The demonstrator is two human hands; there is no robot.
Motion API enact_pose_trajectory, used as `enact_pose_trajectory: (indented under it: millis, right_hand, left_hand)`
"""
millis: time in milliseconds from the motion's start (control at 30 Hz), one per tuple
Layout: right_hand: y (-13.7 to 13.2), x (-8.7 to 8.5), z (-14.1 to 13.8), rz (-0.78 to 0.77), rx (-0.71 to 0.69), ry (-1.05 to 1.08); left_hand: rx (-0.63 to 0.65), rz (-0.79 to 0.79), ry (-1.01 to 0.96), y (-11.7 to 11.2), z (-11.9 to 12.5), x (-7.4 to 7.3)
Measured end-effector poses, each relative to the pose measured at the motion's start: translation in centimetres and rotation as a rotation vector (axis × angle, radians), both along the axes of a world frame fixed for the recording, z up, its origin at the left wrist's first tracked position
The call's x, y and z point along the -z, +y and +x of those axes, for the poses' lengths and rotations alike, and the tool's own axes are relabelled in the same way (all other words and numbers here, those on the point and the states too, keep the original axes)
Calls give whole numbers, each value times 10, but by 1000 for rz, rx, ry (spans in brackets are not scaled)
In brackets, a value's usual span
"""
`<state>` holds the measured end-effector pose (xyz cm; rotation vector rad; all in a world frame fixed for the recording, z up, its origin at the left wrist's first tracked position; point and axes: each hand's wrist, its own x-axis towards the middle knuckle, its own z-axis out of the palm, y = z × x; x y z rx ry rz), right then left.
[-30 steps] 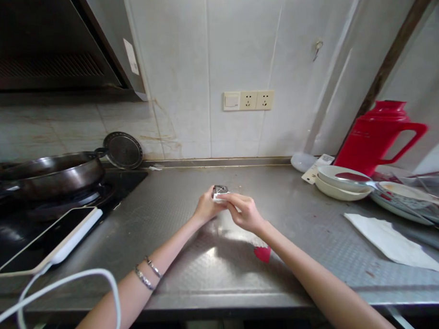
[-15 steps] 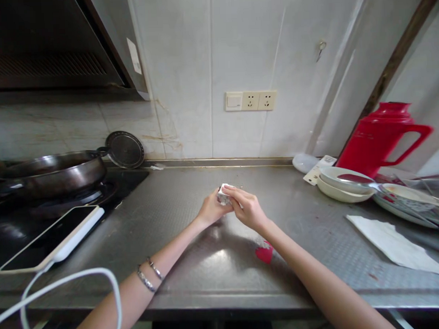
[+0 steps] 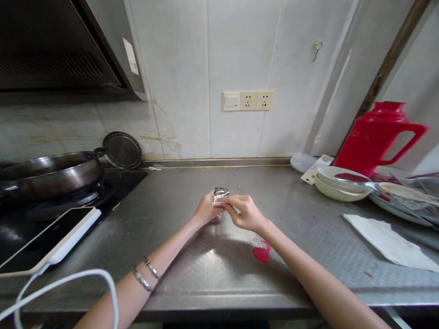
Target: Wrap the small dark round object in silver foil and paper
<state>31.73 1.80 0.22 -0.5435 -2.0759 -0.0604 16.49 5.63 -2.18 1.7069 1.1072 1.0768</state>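
Note:
Both of my hands meet above the middle of the steel counter (image 3: 194, 261). Between them is a small silvery-white packet (image 3: 220, 193) with a shiny foil-like face. My left hand (image 3: 205, 209) pinches its left side, and my right hand (image 3: 243, 212) pinches its right side with the fingers curled. The packet is lifted slightly off the counter. Two thin bracelets (image 3: 147, 273) circle my left wrist.
A dark wok (image 3: 47, 173) sits on the stove at left, with a round lid (image 3: 122, 149) leaning on the wall. A phone (image 3: 45, 240) on a white cable (image 3: 65, 285) lies by the stove. At right are stacked bowls (image 3: 340, 182), a red jug (image 3: 375, 135), a white napkin (image 3: 388, 242) and a small red scrap (image 3: 262, 253).
The packet was turned between my fingers: its dark face showed first, then a crumpled white side, now a shiny silver face. Both hands stayed in about the same place.

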Motion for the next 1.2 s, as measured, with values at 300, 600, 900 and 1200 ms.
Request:
enact_pose_trajectory:
  millis: [300, 600, 900, 1200]
  right_hand:
    - [14, -2, 7, -12, 267, 275]
    - [13, 10, 5, 62, 117, 114]
    - [11, 10, 5, 228, 126, 2]
    - [2, 8, 2, 180, 88, -41]
  left_hand:
    - [14, -60, -48, -10, 10, -6]
    - [21, -30, -25, -2, 6, -4]
    - [-13, -46, -50, -2, 3, -6]
    - [-84, -103, -80, 4, 0, -2]
